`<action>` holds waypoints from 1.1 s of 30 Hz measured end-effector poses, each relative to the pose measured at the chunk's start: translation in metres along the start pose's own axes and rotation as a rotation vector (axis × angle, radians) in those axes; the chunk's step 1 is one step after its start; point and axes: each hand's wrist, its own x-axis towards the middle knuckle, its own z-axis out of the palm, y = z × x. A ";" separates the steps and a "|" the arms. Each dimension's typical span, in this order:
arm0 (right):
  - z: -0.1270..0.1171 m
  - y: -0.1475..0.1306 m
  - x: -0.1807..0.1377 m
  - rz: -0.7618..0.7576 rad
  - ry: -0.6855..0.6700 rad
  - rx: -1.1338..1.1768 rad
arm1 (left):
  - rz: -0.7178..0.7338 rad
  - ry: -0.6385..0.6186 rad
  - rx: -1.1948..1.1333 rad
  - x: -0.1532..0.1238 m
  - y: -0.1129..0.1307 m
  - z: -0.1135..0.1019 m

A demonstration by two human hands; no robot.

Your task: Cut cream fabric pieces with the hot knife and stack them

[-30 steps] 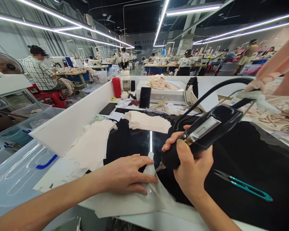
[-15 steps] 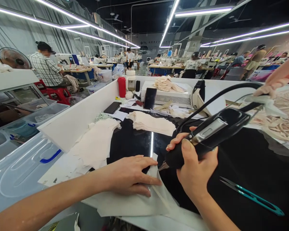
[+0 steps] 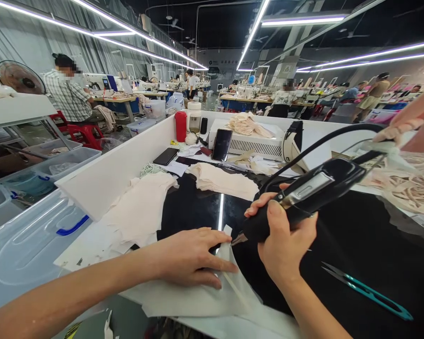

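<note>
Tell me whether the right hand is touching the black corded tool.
Touching. The head view shows the right hand wrapped around the lower part of the black corded tool, its thumb pressed against the casing.

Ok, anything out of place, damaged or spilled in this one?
Loose scraps lie jumbled before the white box, unlike the cloth stack. The white sheet beyond the left forearm looks spotted; stains or holes, I can't tell. No spill visible.

1. Black handheld tool: silver plate fitted on body; held tilted, tip pointed down-left.
2. Pale thin sheet: spread out, pressed down, narrow far end located just beside tip.
</note>
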 end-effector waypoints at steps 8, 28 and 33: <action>-0.007 -0.007 0.010 -0.036 -0.008 -0.045 | 0.016 -0.010 -0.034 -0.004 -0.006 -0.002; -0.178 -0.011 0.028 0.011 -0.387 -0.996 | -0.062 0.164 0.003 0.034 0.020 0.033; -0.284 0.016 0.017 -0.025 -0.449 -1.227 | -0.101 0.099 0.187 0.036 0.024 0.030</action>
